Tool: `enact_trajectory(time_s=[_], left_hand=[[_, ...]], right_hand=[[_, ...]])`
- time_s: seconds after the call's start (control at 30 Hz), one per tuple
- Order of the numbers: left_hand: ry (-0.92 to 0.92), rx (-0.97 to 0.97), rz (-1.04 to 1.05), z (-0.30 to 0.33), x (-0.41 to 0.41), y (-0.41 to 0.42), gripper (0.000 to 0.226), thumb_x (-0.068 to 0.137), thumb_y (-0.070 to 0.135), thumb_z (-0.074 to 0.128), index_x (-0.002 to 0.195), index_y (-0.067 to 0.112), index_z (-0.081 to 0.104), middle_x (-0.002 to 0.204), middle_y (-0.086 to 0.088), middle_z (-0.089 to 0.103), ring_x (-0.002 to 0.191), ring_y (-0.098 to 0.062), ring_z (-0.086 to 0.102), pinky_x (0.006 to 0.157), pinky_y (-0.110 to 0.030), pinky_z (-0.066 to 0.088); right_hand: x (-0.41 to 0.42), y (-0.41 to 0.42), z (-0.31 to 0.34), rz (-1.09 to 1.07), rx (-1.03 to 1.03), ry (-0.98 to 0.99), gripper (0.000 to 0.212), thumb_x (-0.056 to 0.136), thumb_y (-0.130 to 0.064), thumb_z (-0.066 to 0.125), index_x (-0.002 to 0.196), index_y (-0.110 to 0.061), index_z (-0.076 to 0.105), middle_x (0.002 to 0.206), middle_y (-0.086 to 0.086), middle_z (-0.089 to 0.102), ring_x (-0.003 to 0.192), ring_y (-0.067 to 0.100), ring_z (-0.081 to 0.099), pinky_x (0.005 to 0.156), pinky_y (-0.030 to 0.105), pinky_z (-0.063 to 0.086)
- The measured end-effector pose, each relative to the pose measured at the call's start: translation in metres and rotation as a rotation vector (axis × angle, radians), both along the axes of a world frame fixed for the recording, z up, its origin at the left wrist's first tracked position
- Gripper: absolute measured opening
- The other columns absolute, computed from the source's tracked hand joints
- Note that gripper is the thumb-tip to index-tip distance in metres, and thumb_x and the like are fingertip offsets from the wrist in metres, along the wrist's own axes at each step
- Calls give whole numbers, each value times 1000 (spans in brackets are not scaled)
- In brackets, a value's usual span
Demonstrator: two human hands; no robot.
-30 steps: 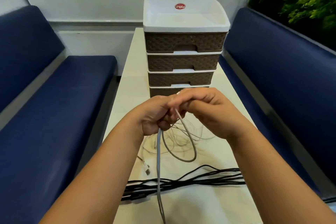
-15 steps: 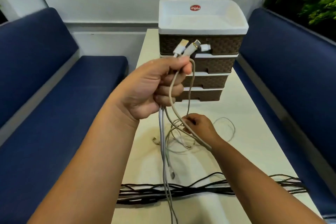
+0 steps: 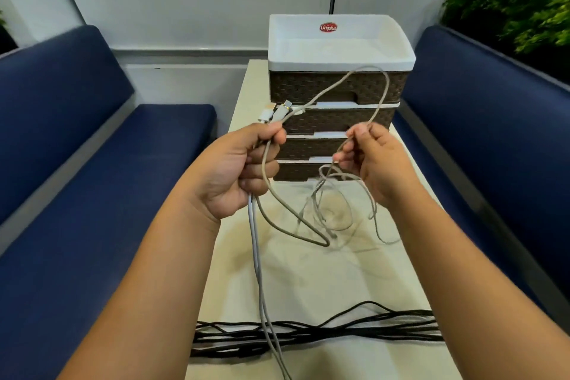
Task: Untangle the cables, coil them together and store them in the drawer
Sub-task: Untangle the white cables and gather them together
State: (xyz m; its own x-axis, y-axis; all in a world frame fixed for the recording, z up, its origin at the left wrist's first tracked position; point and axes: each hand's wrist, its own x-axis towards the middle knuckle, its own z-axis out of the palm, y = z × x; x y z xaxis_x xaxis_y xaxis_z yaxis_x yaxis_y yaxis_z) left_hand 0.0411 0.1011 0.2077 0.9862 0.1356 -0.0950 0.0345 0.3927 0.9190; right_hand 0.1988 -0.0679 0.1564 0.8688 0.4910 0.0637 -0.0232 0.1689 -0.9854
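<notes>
From the head camera, the left hand [image 3: 239, 168] is raised over the cream tabletop [image 3: 324, 274] with its grip closed tight: fingers curled round a bunch of grey and beige charging cables [image 3: 257, 256], thumb pressed on top. Their connector plugs [image 3: 276, 111] stick up out of the fist, pointing toward the drawer unit [image 3: 336, 92]. Below the fist the cables hang down, cross the near part of the tabletop and leave the picture at the bottom edge. One beige cable [image 3: 381, 86] arcs from the plugs up in front of the top drawer and comes down into the right hand [image 3: 374, 160], whose grip is a light pinch, thumb and forefinger closed on the strand and the other fingers loosely curled beneath it. Under that hand the strand falls into a loose tangle of thin loops [image 3: 331, 213] above the middle of the tabletop (motion blur makes it unclear how much of it rests on the surface). A bundle of black cables [image 3: 324, 333] lies stretched across the near end of the tabletop, with the hanging grey cables passing over it. The drawer unit, brown woven fronts under a white top tray, stands at the far end, all four drawers closed. Blue benches [image 3: 77, 194] flank the tabletop on both sides.
</notes>
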Motion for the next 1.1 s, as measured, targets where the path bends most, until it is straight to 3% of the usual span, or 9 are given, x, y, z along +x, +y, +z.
enact_trajectory(time_s=[0.17, 0.43, 0.53, 0.7, 0.87, 0.97, 1.03, 1.1], left_hand=[[25, -13, 20, -8, -1, -5, 16, 85, 29, 57, 74, 17, 57, 55, 8, 22, 48, -6, 10, 41, -20, 8], [58, -37, 59, -15, -1, -17, 20, 88, 29, 56, 73, 18, 60, 55, 8, 22, 49, -7, 9, 42, -20, 7], [74, -48, 66, -17, -2, -23, 21, 89, 29, 55, 72, 18, 60, 54, 8, 22, 50, -7, 9, 43, -21, 7], [76, -26, 70, -19, -4, -32, 19, 88, 30, 55, 74, 17, 59, 54, 8, 22, 50, -7, 8, 43, -20, 6], [99, 48, 44, -19, -9, -45, 19, 87, 30, 55, 73, 17, 57, 57, 7, 20, 51, -9, 9, 46, -24, 6], [126, 108, -43, -17, -14, -57, 24, 85, 29, 55, 63, 18, 54, 58, 5, 17, 48, -8, 10, 43, -22, 6], [129, 146, -116, -15, -18, -68, 29, 85, 28, 56, 58, 19, 51, 57, 4, 16, 48, -10, 11, 43, -23, 7], [109, 169, -195, -11, -23, -80, 27, 80, 27, 59, 55, 19, 50, 52, 6, 20, 47, -11, 13, 43, -23, 9]], right_hand=[[3, -14, 27, -26, -119, -199, 23, 104, -19, 42, 92, -14, 61, 75, 4, 66, 81, 21, 71, 73, 32, 54], [-5, -35, 47, 84, 179, -74, 23, 105, -18, 38, 96, -10, 57, 78, 6, 64, 91, 26, 71, 82, 35, 57], [-5, -42, 47, -8, 40, -119, 22, 105, -18, 40, 96, -11, 59, 77, 5, 66, 96, 27, 72, 84, 36, 55], [-11, -60, 43, 15, 104, -57, 23, 105, -17, 37, 96, -10, 57, 75, 5, 63, 88, 23, 71, 79, 31, 57], [-14, -93, 25, 11, -15, -35, 24, 104, -19, 40, 94, -11, 60, 75, 4, 60, 80, 20, 67, 80, 35, 56], [-14, -120, 10, 8, -91, 15, 21, 101, -17, 46, 91, -12, 63, 85, 3, 65, 88, 20, 65, 89, 42, 51], [-18, -139, 9, 66, -7, 74, 17, 98, -14, 44, 96, -11, 61, 95, 7, 67, 93, 24, 67, 94, 44, 51], [-21, -159, 16, 130, 189, 169, 21, 94, -17, 41, 104, -12, 58, 92, 9, 67, 79, 24, 67, 84, 40, 56]])
